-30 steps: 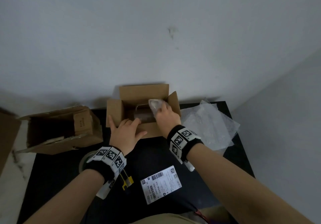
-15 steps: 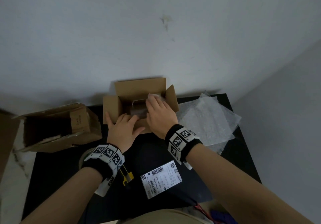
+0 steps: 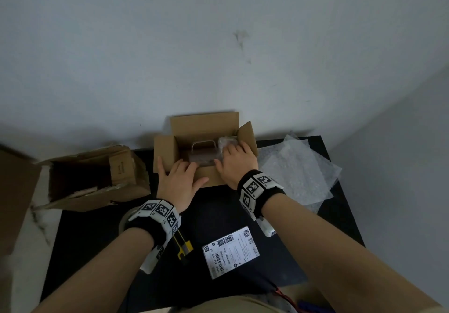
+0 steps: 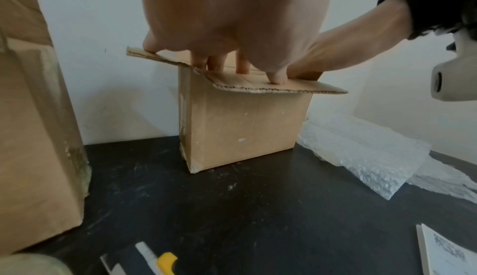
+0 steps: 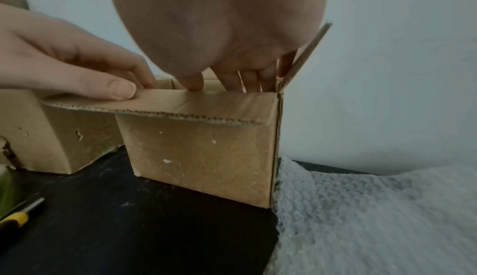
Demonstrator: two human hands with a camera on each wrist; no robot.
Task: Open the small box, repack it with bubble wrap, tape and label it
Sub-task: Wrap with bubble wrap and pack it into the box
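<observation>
Cardboard small box [image 3: 206, 176], hands [image 3: 179, 184] pressing flaps

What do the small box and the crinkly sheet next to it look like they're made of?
Small box: matte brown corrugated cardboard; the fluted layer shows along its flap edge. Sheet: probably translucent plastic bubble wrap, its surface covered in rows of small bubbles.

Plain white wall [image 3: 218, 45] meeting a grey side wall [image 3: 401, 142], black table [image 3: 97, 235] standing against them, pale, maybe marble, floor [image 3: 29, 252] showing beside it, dim light falling
</observation>
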